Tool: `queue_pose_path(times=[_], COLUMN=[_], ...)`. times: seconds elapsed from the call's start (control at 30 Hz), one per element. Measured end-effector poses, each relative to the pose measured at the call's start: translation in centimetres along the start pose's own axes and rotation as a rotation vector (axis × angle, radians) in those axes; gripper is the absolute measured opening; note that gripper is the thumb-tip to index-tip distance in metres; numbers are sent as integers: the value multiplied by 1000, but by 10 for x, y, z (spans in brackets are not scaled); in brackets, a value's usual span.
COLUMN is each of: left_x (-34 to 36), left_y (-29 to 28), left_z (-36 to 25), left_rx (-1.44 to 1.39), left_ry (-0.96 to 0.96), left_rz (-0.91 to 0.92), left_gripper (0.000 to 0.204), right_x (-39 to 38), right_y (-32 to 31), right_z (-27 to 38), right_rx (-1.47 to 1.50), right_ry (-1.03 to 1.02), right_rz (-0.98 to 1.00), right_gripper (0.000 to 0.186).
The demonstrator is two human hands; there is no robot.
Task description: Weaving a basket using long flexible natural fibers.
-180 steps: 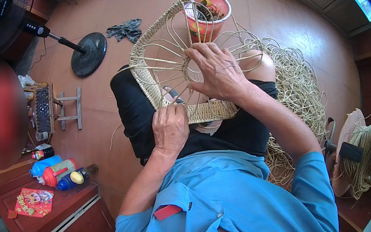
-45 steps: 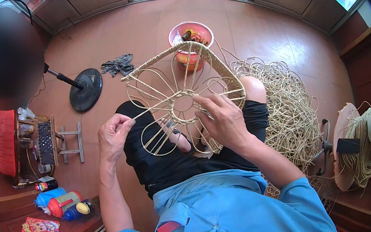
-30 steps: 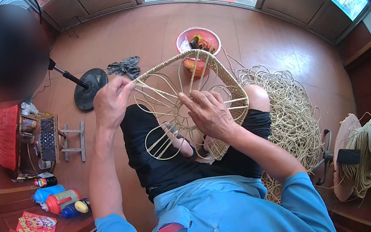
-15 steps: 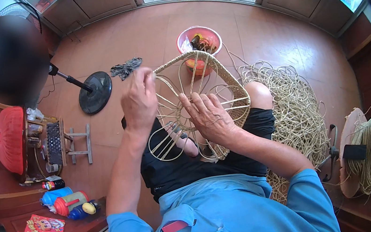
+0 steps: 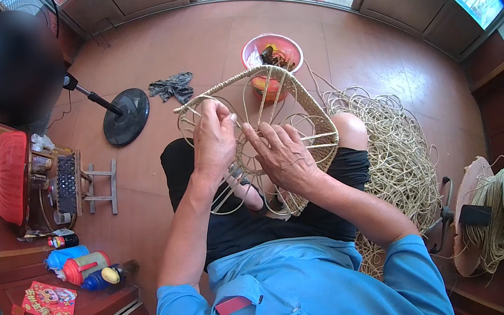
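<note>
Across my lap rests a woven rope frame (image 5: 319, 109), straw-coloured, with a braided rim, cord spokes and a ring in the middle. My left hand (image 5: 213, 138) is closed in a pinch on a thin cord over the frame's left side. Just to its right, my right hand (image 5: 285, 156) lies over the middle ring, fingers bent across the spokes, gripping the frame; its thumb is hidden. Loose cord loops hang at the frame's left edge. My right knee (image 5: 348, 130) is against the frame's right side.
A large heap of loose cord (image 5: 390, 157) lies on the floor to the right. Ahead stands a pink basin (image 5: 297, 54) with things in it. A fan base (image 5: 126, 117) and dark cloth (image 5: 172, 88) are left. Bottles (image 5: 84, 269) sit on a cabinet; a cord bundle (image 5: 493, 214) is far right.
My left hand has come down and right from the frame's rim toward my right hand, fingers pinched. The right hand stays in place on the frame.
</note>
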State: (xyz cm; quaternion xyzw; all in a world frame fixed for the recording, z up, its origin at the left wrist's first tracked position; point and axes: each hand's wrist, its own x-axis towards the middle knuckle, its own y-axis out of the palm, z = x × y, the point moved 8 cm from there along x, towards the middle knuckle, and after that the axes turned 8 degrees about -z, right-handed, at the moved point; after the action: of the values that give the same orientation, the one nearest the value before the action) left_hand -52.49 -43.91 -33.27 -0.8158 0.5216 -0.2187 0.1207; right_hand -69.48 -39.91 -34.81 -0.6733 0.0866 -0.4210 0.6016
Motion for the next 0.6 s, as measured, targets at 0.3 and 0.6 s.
queue_pose_path(times=[0.3, 0.6], left_x=[-70, -99], left_y=[-5, -44], left_z=[22, 48], left_rx=[-641, -621], left_ry=[-249, -347], left_rz=[65, 73], left_gripper=[17, 29], right_x=[-1, 1], right_y=[-1, -9], right_z=[-6, 1], right_rx=[122, 27], right_ry=[-13, -130], right_rz=[-146, -241], right_gripper=[76, 72])
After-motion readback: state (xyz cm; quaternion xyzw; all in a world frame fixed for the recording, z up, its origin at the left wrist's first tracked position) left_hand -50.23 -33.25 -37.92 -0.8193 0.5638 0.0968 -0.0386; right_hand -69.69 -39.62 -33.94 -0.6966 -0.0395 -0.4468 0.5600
